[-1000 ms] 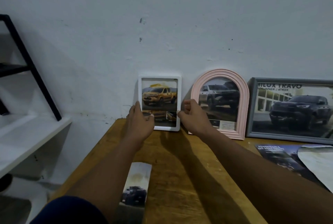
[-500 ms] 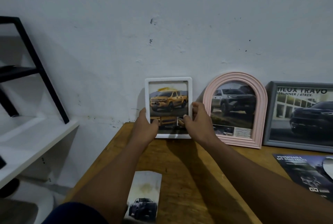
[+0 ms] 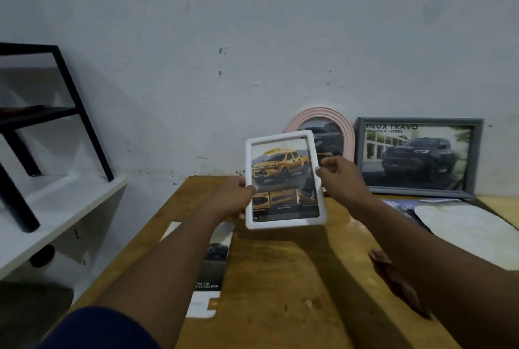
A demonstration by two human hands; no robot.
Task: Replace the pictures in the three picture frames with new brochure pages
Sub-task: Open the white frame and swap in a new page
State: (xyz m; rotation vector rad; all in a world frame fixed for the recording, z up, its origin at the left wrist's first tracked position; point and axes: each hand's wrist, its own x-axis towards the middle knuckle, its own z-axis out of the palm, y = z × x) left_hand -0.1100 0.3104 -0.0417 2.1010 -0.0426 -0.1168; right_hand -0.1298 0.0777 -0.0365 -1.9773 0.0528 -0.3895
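White frame (image 3: 285, 224) lifted off the wall, now in the air over the back part of the desk (image 3: 280, 278).

Half a second ago it stood leaning at the desk's back edge beside the pink arched frame (image 3: 323, 113). Now it is tilted toward the person. Left hand (image 3: 230, 198) and right hand (image 3: 341, 180) each clamp a side rim, thumbs in front. Likely picked as the next frame to open. Rounded white border, face up, holding a yellow pickup page with small panels beneath.
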